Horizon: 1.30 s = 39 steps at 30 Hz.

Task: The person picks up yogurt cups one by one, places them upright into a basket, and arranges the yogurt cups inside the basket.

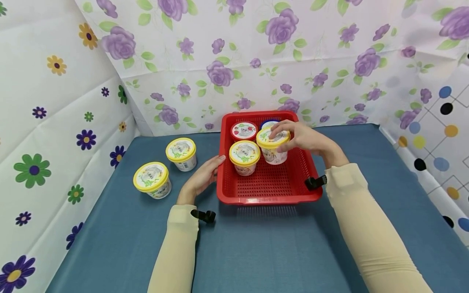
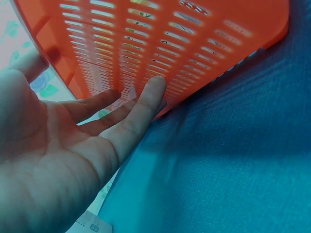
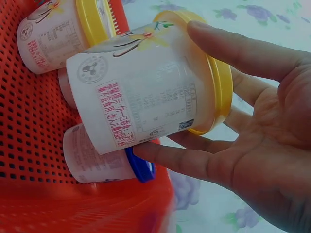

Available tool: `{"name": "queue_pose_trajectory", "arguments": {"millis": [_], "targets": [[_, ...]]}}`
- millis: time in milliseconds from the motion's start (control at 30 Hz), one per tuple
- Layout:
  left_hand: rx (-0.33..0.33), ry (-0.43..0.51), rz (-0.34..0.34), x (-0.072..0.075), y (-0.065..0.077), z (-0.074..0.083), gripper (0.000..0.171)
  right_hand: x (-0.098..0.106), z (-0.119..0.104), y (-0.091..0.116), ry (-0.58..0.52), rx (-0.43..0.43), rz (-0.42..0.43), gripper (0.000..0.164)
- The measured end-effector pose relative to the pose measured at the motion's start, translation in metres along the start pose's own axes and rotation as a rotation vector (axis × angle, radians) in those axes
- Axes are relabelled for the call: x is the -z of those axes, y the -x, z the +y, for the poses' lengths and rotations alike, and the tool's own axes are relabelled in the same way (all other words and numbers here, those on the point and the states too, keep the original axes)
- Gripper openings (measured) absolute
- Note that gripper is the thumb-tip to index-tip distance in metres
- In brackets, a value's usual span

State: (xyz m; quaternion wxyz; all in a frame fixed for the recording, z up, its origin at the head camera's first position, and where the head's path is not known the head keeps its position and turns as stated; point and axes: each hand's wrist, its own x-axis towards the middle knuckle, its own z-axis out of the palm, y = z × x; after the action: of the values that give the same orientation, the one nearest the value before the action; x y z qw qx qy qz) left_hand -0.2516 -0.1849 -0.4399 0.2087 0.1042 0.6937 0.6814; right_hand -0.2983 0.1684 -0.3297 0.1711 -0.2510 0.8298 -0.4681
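My right hand [image 1: 302, 138] holds a white tub with a yellow lid [image 3: 141, 87] by its lid, thumb on one side and fingers on the other. The tub is tilted above the back right of the red basket [image 1: 269, 200]. Partly behind it is a blue-lidded tub [image 3: 99, 158]. A red-lidded tub [image 1: 244, 130] and another yellow-lidded tub [image 1: 244, 158] stand in the basket's left part. At the basket's left side, my left hand [image 1: 201, 177] has its thumb at the rim. Its nearly straight fingers [image 2: 141, 109] lie against the slotted outer wall.
Two more yellow-lidded tubs, a nearer one [image 1: 152, 181] and a farther one [image 1: 182, 154], stand on the blue tablecloth [image 1: 256, 252] left of the basket. A flowered sheet [image 1: 249, 61] hangs behind the table, with patterned sheets at both sides.
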Motion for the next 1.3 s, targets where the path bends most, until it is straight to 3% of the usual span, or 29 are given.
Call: {"name": "queue_pose_trajectory", "arguments": {"millis": [200,733,1300], "targets": [[0.002,-0.002,-0.005,0.000,0.000,0.000,0.058,-0.002,0.009,-0.005,-0.031,-0.010,-0.039,0.037],[0.006,0.000,0.001,0.001,0.000,-0.001,0.059,-0.007,0.017,-0.009,-0.038,-0.092,-0.032,0.038],[0.004,-0.004,0.000,0.001,-0.001,0.000,0.059,-0.002,0.020,-0.004,-0.064,-0.097,-0.067,0.036]]}}
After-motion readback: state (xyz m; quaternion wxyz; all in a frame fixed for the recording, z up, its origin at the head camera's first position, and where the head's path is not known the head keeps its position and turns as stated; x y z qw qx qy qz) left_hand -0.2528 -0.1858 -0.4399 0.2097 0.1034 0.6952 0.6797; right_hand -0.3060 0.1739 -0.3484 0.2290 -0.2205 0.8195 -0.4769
